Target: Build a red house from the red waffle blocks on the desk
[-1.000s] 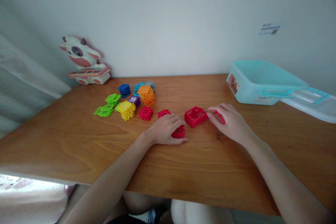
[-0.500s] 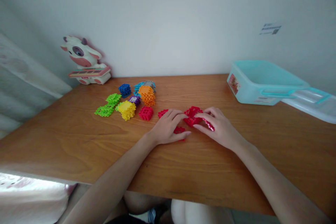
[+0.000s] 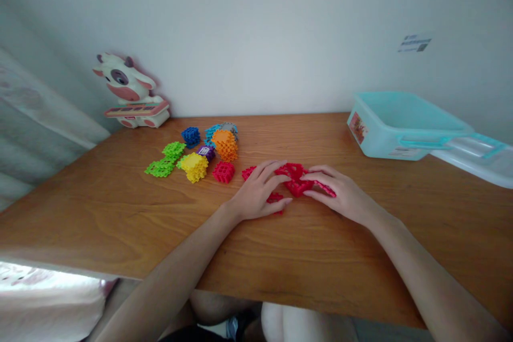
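Note:
Between my hands lies a partly joined red interlocking building-block piece (image 3: 297, 187) made of openwork panels. My left hand (image 3: 256, 192) has its bent fingers at the left side of it, with the thumb lower and apart. Part of a loose red panel (image 3: 276, 204) shows below that palm, and another red panel (image 3: 247, 172) peeks out past its knuckles. My right hand (image 3: 344, 195) pinches a red panel (image 3: 325, 188) between thumb and fingers at the right side of the joined piece. A finished red cube (image 3: 223, 172) sits left of my left hand.
At the left stand yellow (image 3: 194, 166), orange (image 3: 225, 144), purple (image 3: 206, 152) and dark blue (image 3: 191, 137) block shapes, beside flat green panels (image 3: 162, 167). A cow toy keyboard (image 3: 136, 110) is at the back left. The turquoise bin (image 3: 380, 141) stands back right, its clear lid (image 3: 481, 157) alongside.
My right hand has shifted slightly right, and the panel in it lies flatter and more spread out from the red piece. My left fingers have reached a little further over that piece.

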`<state>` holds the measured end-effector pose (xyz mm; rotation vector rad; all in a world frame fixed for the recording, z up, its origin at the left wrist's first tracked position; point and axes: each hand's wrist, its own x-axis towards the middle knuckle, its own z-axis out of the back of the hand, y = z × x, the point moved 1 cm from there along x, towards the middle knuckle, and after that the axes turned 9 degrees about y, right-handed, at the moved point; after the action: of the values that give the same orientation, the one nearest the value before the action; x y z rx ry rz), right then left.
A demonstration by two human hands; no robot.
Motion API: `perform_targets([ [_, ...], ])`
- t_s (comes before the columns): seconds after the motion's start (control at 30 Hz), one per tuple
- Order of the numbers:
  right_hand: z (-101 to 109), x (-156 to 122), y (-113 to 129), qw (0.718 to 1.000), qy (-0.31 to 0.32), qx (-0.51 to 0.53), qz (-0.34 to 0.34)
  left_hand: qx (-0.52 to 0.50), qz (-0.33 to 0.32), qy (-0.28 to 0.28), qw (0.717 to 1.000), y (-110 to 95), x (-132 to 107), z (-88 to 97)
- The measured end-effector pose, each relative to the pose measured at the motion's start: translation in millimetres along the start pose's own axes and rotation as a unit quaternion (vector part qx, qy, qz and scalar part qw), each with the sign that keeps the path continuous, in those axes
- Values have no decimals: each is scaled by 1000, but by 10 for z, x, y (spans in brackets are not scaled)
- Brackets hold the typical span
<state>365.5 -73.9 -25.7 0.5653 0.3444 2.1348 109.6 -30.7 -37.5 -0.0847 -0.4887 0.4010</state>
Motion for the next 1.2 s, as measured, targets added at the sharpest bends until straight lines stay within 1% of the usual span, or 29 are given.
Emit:
perform_targets([
  [0.1, -13, 5, 22, 1000, 3, -2, 14, -6, -8, 7, 1000, -4, 4, -8],
  [0.27, -35, -11, 60, 999, 12, -11, 38, -21, -20, 38, 999, -10, 5, -9],
  [0.43, -11, -28, 115, 998, 0, -39, 53, -46, -16, 42, 998, -14, 13, -6],
  [0.5, 1, -27, 151, 997, 4, -43, 57, -93, -26, 42, 994, -14, 18, -22],
  [0.57, 6, -26, 186, 997, 21, -39, 63, -158, -24, 51, 986, -13, 23, -45],
  [0.7, 9, -33, 221, 995, 79, -11, 59, -287, 15, 93, 953, -2, 19, -89],
  [0.8, 19, -34, 236, 993, 107, 25, 44, -332, 14, 107, 937, 13, 8, -103],
  [0.93, 45, -15, 277, 991, 129, 44, 19, -341, 14, 107, 934, 35, 2, -112],
  [1.07, 76, 14, 315, 991, 132, 29, 10, -338, 23, 109, 935, 38, 7, -121],
  [1.2, 81, 14, 300, 991, 131, 35, 9, -340, 23, 113, 934, 24, 13, -118],
])
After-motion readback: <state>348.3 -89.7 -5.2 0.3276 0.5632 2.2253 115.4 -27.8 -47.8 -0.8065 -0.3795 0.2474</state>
